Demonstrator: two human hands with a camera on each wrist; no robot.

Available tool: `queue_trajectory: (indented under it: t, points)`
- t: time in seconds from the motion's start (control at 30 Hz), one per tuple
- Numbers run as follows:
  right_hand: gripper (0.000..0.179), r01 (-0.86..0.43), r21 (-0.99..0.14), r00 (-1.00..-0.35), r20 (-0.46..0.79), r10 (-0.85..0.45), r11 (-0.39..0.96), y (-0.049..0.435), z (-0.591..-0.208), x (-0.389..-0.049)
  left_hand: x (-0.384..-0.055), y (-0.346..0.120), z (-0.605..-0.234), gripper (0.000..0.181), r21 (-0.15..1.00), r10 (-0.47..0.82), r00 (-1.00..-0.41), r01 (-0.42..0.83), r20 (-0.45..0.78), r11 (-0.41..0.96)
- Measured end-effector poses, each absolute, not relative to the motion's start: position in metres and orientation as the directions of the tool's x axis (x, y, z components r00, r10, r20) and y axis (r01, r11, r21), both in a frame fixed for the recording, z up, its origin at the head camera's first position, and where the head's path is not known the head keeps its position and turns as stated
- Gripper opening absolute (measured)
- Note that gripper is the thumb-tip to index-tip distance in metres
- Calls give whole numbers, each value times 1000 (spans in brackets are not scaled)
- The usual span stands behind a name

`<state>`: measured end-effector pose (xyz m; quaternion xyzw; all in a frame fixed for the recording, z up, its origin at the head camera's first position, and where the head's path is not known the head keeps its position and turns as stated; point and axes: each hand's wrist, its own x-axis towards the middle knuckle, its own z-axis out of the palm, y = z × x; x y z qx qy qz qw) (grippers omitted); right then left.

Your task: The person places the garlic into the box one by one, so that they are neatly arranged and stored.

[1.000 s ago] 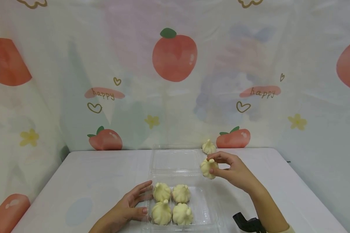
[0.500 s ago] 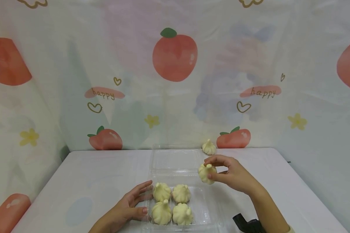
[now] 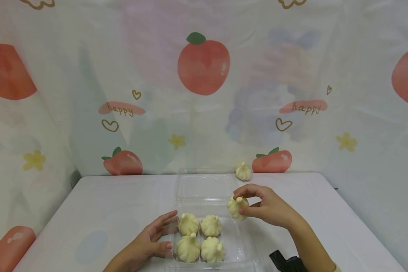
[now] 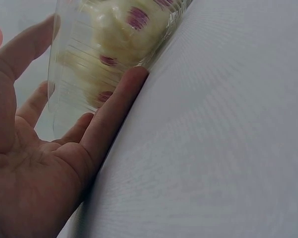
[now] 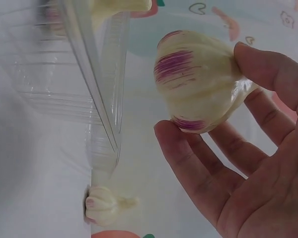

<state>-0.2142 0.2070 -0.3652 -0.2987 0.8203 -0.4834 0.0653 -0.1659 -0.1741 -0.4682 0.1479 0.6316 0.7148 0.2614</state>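
My right hand (image 3: 270, 207) pinches a white garlic bulb (image 3: 237, 207) between thumb and fingers, above the right rear part of a clear plastic box (image 3: 236, 241). Purple streaks mark this bulb in the right wrist view, where the thumb and fingertips (image 5: 170, 136) press on it. Several more garlic bulbs (image 3: 211, 226) sit in the left part of the box, in two rows. With fairly straight fingers, my left hand (image 3: 146, 241) touches the box's left side. The left wrist view shows those fingers (image 4: 114, 109) against the clear wall, with streaked bulbs (image 4: 124, 25) behind it.
The box's clear lid (image 3: 204, 187) lies folded back behind it. Another garlic bulb (image 3: 243, 172) stands at the table's rear edge, right of the lid. A black object (image 3: 287, 261) is beside my right forearm. A printed cloth (image 3: 204, 128) hangs behind the white table (image 3: 122, 211).
My right hand has moved the pinched garlic bulb nearer and slightly left, over the box. My left hand and the bulbs in the box have stayed in place.
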Motion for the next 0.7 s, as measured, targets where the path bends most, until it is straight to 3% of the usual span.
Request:
queue_trajectory:
  t: [0.7]
  points:
    - [25, -434, -841, -721, 109, -685, 322, 199, -370, -213, -166, -174, -467, 79, 980, 559, -821, -187, -115, -72]
